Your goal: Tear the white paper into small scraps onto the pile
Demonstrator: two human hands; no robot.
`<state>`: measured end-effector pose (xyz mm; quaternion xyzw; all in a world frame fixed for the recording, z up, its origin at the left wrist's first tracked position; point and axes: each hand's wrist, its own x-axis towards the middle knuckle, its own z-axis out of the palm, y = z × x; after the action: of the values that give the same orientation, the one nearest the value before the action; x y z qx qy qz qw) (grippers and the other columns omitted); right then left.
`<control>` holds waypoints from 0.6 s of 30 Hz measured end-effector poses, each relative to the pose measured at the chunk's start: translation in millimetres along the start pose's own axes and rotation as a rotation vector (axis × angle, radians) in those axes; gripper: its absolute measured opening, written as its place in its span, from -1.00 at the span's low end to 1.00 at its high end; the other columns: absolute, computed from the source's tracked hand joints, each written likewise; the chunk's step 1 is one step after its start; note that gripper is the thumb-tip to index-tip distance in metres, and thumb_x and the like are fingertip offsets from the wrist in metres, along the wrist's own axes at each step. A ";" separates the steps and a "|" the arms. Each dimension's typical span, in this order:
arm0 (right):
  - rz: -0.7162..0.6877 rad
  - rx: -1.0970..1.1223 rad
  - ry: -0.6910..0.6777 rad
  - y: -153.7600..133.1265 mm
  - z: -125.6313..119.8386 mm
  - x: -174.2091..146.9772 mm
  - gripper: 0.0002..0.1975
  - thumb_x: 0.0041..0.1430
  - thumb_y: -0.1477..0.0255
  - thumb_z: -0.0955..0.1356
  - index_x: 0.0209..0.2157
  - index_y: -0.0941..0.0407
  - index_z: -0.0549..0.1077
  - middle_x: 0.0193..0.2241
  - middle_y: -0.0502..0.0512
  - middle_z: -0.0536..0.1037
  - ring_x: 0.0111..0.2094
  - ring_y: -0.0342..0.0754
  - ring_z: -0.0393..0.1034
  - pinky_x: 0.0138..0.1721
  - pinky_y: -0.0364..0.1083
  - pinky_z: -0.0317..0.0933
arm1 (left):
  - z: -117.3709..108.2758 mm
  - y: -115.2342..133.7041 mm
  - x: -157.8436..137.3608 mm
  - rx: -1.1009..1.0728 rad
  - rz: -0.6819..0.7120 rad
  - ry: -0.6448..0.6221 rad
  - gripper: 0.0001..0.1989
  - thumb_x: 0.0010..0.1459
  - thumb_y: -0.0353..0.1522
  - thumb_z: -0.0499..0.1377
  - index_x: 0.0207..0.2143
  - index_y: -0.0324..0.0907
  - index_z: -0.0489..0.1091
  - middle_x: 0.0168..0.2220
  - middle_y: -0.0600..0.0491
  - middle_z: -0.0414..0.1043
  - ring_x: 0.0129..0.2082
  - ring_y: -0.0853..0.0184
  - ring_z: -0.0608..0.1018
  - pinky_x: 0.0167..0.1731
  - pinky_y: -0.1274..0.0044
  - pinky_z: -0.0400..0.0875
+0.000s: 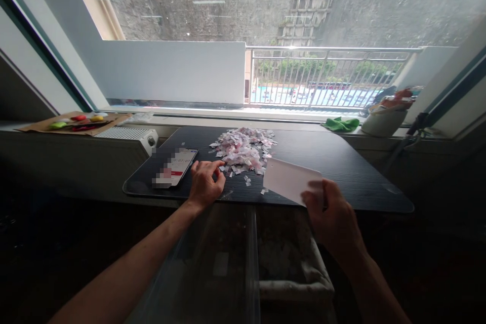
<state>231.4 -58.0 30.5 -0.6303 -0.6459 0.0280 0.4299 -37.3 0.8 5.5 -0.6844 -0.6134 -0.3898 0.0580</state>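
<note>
A heap of small white and pinkish paper scraps (pixel 243 147) lies on the dark tabletop (pixel 334 162), with a few loose bits at its near edge. My left hand (pixel 207 182) rests on the table just left of these bits. Its fingers are loosely bent, thumb and index apart, and I see nothing between them. In my right hand (pixel 334 215), a thin white card (pixel 290 179) is gripped at its right end between thumb and fingers. The card is tilted, its left edge beside the scraps; the hand is slightly blurred.
A phone (pixel 176 168) lies left of my left hand. Below the table's front edge are a clear plastic bin (pixel 252 258) and a white-rimmed container (pixel 296 287) with dim contents. A green cloth (pixel 341 124) and a pot (pixel 385 119) stand on the sill; a radiator (pixel 131 136) is at left.
</note>
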 end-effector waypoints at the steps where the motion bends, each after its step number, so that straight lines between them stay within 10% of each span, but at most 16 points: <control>1: 0.000 -0.003 0.002 1.5 -2.6 -1.8 -0.75 0.12 0.28 0.24 -0.19 0.07 0.37 -0.45 0.08 0.55 -0.48 0.01 0.43 -0.45 -0.10 0.23 | 0.2 0.1 -0.1 -0.002 0.000 0.000 -0.73 0.01 -0.39 0.03 -0.22 -0.14 0.42 -0.47 0.07 0.44 -0.22 0.22 0.47 0.12 0.23 0.07; 9: -0.019 -0.007 -0.064 13.2 -17.4 -3.6 -0.78 0.10 0.30 0.25 -0.22 0.05 0.37 -0.48 0.04 0.54 -0.51 -0.02 0.42 -0.48 -0.12 0.22 | -2.7 0.8 0.0 0.048 0.019 -0.033 -0.71 0.03 -0.40 0.04 -0.18 -0.11 0.41 -0.43 0.07 0.44 -0.18 0.20 0.44 0.15 0.18 0.00; 18: 0.057 -0.037 -0.055 28.8 -31.4 5.6 -0.76 0.08 0.30 0.27 -0.21 0.07 0.38 -0.48 0.04 0.54 -0.50 -0.02 0.41 -0.47 -0.11 0.20 | -2.3 58.9 -2.1 0.109 0.547 -0.341 -0.63 0.04 -0.50 0.05 -0.11 -0.09 0.45 -0.19 -0.03 0.40 0.03 0.12 0.33 0.19 0.04 -0.20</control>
<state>273.6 -63.3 36.5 -0.6552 -0.6397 0.0457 0.3993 13.8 -16.3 29.3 -0.8752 -0.4278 -0.2059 0.0933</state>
